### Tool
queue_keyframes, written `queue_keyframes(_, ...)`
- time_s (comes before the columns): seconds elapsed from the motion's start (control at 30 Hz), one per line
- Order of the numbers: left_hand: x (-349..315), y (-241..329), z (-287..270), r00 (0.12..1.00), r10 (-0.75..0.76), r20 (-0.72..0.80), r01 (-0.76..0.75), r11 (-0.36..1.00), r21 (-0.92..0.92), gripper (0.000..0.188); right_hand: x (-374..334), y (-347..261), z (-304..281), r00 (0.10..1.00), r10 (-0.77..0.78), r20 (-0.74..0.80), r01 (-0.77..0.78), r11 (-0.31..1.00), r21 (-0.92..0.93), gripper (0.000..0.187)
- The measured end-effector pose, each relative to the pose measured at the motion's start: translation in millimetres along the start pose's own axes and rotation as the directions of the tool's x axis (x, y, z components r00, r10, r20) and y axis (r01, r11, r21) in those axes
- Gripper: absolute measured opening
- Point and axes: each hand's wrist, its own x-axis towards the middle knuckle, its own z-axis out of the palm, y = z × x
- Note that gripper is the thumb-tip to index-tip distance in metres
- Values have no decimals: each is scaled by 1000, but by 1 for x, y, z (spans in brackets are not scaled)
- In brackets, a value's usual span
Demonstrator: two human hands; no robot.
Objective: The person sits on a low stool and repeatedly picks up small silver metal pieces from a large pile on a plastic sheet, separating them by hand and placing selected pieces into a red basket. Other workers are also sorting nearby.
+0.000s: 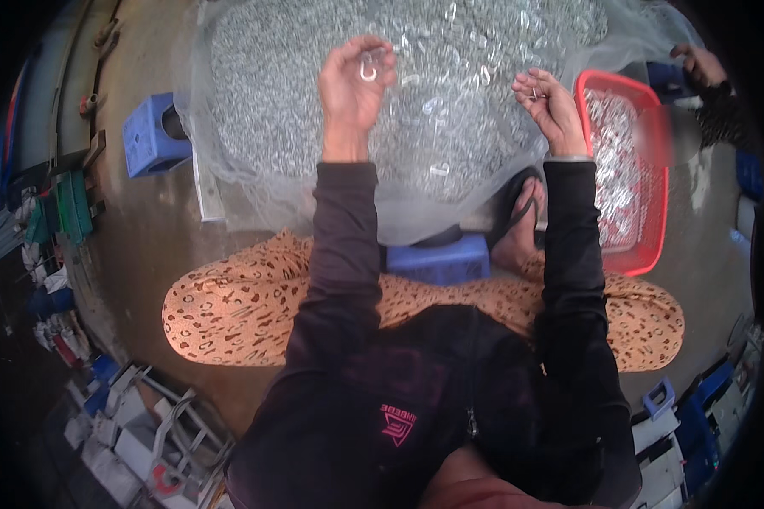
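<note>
Two bare hands up, and one red basket point(660, 212) to steer by! Left of that basket spreads a big heap of small clear pieces point(272, 102), far too many to count, on one translucent sheet point(399, 216). Over the heap, the left hand point(352, 93), farther from the basket, pinches one curved white piece point(368, 73) at its fingers. The right hand point(553, 110), just left of the basket's rim, has its fingers curled in; a tiny pale piece point(533, 95) shows there, but whether it's gripped I can't tell.

Inside the basket, more shiny pieces point(613, 161), again beyond counting. Two blue stools here: one point(151, 136) well left of the basket, past the heap, the other point(437, 260) nearer, tucked partly under the sheet's edge. One foot point(525, 229) in a dark sandal sits left of the basket, crowding the gap, and the right sleeve point(575, 237) covers some of the basket's near-left side.

Beyond the basket's right rim, one co-worker's hand point(700, 66), the arm running into the dark border. A smeared patch blurs the basket's right side, and the heap's far edge is cut off.
</note>
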Motion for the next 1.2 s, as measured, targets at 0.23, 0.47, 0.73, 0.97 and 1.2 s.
queue_keyframes(0.23,26,-66,-47,966,-118,-232,258,531,807,23,-15,22,2,997,55,-54,-65,978,-199,12)
queue_keyframes(0.47,41,-120,-83,999,-19,-49,43,-215,976,26,-16,100,15,967,-182,179,246,477,-844,22)
queue_keyframes(0.73,29,-60,-71,960,-240,-144,238,432,870,14,-13,141,32,972,-83,219,232,477,-847,23)
queue_keyframes(0.97,13,-46,-64,944,-320,-77,304,758,576,15,-15,137,38,957,-126,263,289,294,-911,24)
queue_keyframes(1.2,3,-22,-68,963,-267,41,237,907,348,29,-11,132,47,953,-224,204,295,528,-797,16)
